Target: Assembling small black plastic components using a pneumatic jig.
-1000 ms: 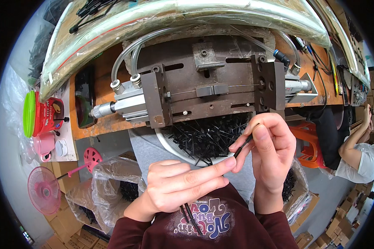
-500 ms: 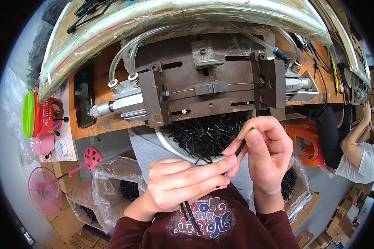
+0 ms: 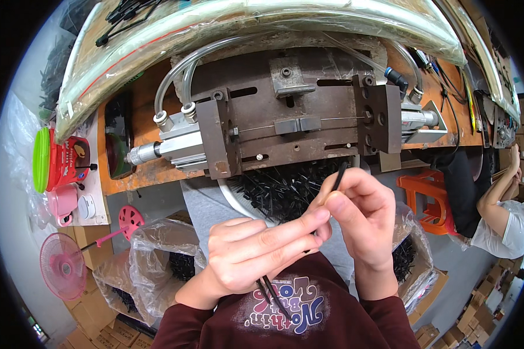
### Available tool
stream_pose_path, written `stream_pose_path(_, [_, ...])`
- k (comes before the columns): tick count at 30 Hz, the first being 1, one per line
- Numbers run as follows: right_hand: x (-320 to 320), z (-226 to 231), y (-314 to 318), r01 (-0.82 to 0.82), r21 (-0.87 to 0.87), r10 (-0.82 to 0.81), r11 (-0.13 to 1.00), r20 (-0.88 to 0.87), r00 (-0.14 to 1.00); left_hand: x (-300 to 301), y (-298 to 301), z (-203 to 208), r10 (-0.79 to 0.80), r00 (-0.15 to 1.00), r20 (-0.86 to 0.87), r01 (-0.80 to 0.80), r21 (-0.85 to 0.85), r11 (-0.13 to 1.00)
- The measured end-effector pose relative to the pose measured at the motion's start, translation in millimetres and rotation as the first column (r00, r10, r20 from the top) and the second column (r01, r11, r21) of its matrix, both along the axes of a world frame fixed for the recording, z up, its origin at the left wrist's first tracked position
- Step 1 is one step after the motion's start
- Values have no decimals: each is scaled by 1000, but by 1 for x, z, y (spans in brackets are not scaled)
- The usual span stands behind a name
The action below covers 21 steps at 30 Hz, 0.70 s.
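Note:
My left hand [image 3: 253, 250] is closed, and thin black strips [image 3: 273, 296] trail below its fingers in front of my shirt. To its right, my right hand [image 3: 361, 218] pinches a slim black stick-like piece [image 3: 339, 176] between thumb and forefinger. That piece points upward, its lower part hidden by the fingers. The fingertips of both hands meet or nearly meet. Just beyond them, a heap of black parts [image 3: 273, 192] fills a white basin [image 3: 236, 200]. Farther off stands a brown metal fixture [image 3: 326, 136] with two small grey blocks [image 3: 297, 125] at its middle.
Air cylinders [image 3: 177, 148] with clear hoses flank the fixture on the wooden bench [image 3: 140, 181]. Plastic-lined boxes [image 3: 163, 244], a pink fan [image 3: 63, 266] and a red bucket [image 3: 70, 160] are at left. An orange stool [image 3: 428, 200] and another person [image 3: 503, 224] are at right.
The black piece in my right hand has tipped up and now stands above the fingertips. My right hand has shifted slightly left and down, while my left hand stays nearly in place.

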State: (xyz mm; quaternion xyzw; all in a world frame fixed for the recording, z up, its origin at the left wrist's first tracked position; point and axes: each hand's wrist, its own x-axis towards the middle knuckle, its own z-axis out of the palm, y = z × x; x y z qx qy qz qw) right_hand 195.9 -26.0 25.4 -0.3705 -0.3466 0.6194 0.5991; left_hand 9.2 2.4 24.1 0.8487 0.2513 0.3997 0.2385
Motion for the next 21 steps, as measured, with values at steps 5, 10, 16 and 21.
stream_pose_path(5, [7, -8, 3, 107, -56, -92, 993, 229, 969, 14, 4, -1, 142, 985, -93, -138, 45, 989])
stream_pose_path(10, [8, -6, -9, 257, 0, -222, 966, 504, 835, 33, 22, -20, 339, 932, -131, -319, 150, 936])
stream_pose_path(16, [19, -11, -19, 272, 59, -248, 961, 623, 741, 41, 27, -21, 405, 890, -210, -357, 233, 905])
stream_pose_path(21, [19, -13, -21, 227, 98, -244, 969, 532, 811, 41, 30, -15, 390, 891, -233, -343, 218, 914])
